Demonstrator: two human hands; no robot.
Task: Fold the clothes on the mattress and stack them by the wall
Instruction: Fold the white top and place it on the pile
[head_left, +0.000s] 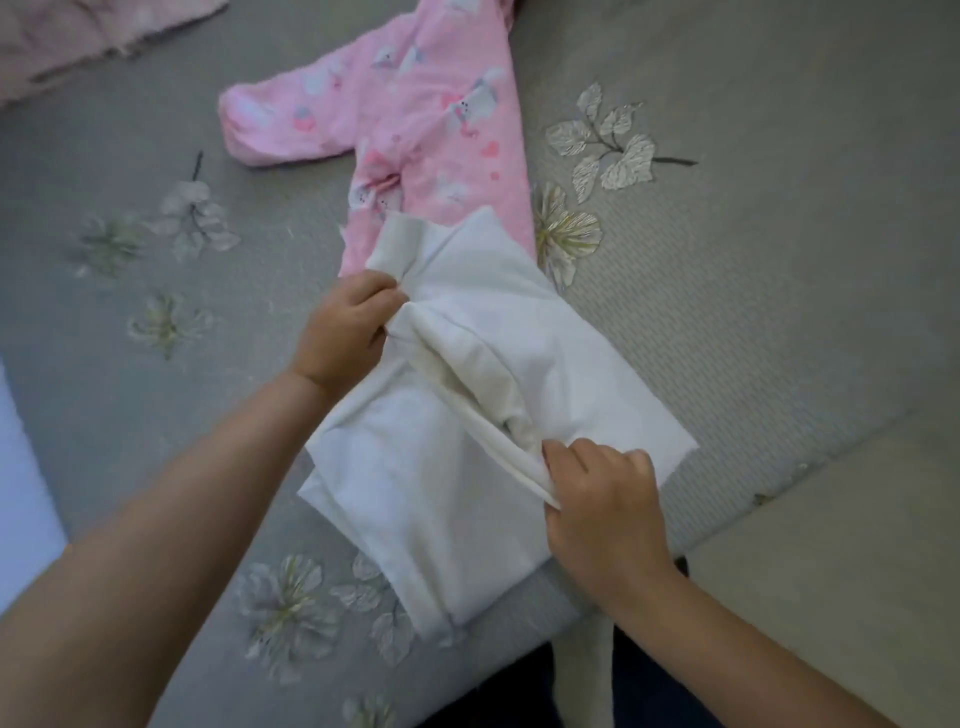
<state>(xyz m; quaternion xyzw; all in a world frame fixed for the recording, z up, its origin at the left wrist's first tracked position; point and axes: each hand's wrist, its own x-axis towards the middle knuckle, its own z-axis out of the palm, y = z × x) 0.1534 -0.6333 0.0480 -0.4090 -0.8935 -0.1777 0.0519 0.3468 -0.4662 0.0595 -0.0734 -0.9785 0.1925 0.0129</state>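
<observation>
No text, label, brand, number or sign can be read anywhere. The pink fleece sleepsuit (436, 130) carries only printed pictures of small white animals and hearts, with no lettering. The white folded cotton garment (467, 415) shows no tag or print. The grey woven mattress cover (727, 260) bears embroidered leaves and flowers, no words.

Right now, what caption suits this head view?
Both hands, left and right, grip a white garment over pink pyjamas.
</observation>
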